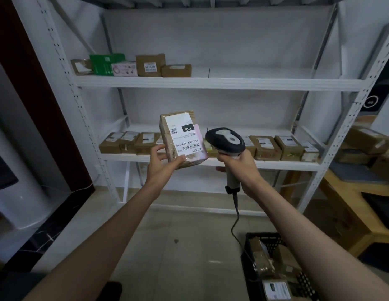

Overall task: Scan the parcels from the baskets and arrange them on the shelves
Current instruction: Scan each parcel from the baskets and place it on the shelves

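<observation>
Gripping the parcel (182, 137) in our left hand (163, 160), fingers curled round its base, our right hand (239, 162) clamps the scanner (227, 141). We risk a misread — the label looks tilted and glossy

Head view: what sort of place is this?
Likely a small parcel sorting or pickup room: white metal shelving lined with labelled brown cardboard parcels, a grey-and-black handheld barcode scanner, and a black plastic basket of parcels.
</observation>
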The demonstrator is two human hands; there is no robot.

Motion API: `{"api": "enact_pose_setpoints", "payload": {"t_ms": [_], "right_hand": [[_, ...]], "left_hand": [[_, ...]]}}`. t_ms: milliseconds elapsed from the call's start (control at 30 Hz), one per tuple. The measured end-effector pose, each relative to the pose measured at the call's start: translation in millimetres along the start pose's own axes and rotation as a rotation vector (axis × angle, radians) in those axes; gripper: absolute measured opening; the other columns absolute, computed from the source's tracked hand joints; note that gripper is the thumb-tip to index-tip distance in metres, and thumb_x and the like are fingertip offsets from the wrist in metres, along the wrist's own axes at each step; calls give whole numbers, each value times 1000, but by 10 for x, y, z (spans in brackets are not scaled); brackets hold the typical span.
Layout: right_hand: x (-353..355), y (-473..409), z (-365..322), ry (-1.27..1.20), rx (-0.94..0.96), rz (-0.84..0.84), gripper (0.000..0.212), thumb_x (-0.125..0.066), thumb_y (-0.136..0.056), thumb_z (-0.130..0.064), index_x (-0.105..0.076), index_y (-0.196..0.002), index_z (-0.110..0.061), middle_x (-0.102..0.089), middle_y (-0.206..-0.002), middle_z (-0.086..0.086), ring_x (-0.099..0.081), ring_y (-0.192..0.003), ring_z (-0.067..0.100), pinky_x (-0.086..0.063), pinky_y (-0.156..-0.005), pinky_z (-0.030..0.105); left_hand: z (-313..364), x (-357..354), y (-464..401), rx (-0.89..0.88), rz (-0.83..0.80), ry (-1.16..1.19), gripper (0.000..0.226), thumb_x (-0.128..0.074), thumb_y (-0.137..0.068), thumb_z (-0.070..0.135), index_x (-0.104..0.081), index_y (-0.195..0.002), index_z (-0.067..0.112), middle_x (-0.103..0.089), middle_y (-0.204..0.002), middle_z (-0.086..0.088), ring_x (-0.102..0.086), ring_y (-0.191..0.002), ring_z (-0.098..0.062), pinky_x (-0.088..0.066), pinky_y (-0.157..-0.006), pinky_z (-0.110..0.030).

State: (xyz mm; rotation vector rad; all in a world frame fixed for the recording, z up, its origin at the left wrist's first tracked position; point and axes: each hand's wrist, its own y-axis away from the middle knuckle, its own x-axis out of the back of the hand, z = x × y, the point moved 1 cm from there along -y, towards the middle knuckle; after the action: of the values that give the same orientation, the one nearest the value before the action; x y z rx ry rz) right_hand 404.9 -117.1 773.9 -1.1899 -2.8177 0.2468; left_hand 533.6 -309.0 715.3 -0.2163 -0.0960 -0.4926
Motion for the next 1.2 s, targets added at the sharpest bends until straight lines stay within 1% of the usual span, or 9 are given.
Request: {"api": "enact_pose_setpoints", "payload": {"t_ms": [200,267,367,500,700,833,900,1000,1200], "right_hand": [[-92,-649,-428,12,69,-7,30,-69,-91,-9,-58,-106,-33,-67,-116,4,-61,-111,23,-53,-100,46],[-115,-882,-561,-28,88,-51,33,-68,-92,-9,-58,-115,-29,-66,-120,6,-60,-117,26,-51,-104,51],[-130,-1260,-705,-100,107,-91,40,-63,-93,-3,-53,-128,-20,-66,-124,9,-64,-116,25,-55,-100,47],[-61,-1836,-832,-184,154,-105,36,-59,-94,3,-56,-126,-13,-69,-122,10,-68,-112,24,-58,-95,40],[94,-2836,-915,-228,184,-16,28,-58,-91,7,-66,-114,-8,-72,-118,16,-66,-116,33,-58,-97,44],[180,-3445,-948,-182,178,4,28,-57,-91,6,-66,-116,-4,-69,-121,22,-66,-109,34,-52,-102,55],[207,-3717,-961,-163,182,-6,27,-57,-91,5,-66,-115,-5,-68,-122,24,-65,-114,41,-49,-102,58],[205,-4075,-993,-182,191,-37,28,-56,-91,5,-67,-114,-6,-71,-120,18,-63,-118,38,-53,-101,51],[119,-4672,-1017,-155,184,-55,31,-58,-91,2,-67,-119,-8,-74,-116,8,-70,-108,23,-61,-82,31]], "left_hand": [[630,-47,-467,-35,-6,25,62,-80,-81,47,-45,-131,33,-65,-99,17,-64,-94,-3,-51,-72,-22],[838,-100,-654,-47,-11,23,63,-77,-83,50,-43,-134,31,-61,-96,17,-65,-98,-10,-55,-82,-31],[1109,-221,-989,-74,-18,17,58,-73,-86,50,-44,-132,27,-60,-99,9,-65,-98,-12,-56,-88,-34],[1425,-424,-1490,-123,-12,-23,51,-68,-89,52,-48,-128,26,-59,-101,9,-61,-91,-4,-50,-67,-19],[1753,-832,-2398,-181,-58,-31,57,-73,-87,48,-57,-134,19,-62,-120,1,-61,-105,-11,-58,-89,-34],[1817,-1114,-2969,-226,-80,-90,54,-77,-86,40,-59,-134,22,-64,-120,8,-61,-101,-3,-52,-77,-23],[1813,-1209,-3255,-239,-58,-120,51,-80,-85,29,-63,-132,20,-68,-121,4,-64,-101,-7,-54,-81,-25],[1829,-1300,-3608,-263,-12,-193,52,-79,-85,17,-61,-133,15,-67,-114,2,-63,-103,-15,-56,-93,-33],[1867,-1407,-4195,-286,43,-342,48,-79,-85,13,-59,-129,15,-62,-95,8,-62,-97,-18,-55,-87,-31]]}}
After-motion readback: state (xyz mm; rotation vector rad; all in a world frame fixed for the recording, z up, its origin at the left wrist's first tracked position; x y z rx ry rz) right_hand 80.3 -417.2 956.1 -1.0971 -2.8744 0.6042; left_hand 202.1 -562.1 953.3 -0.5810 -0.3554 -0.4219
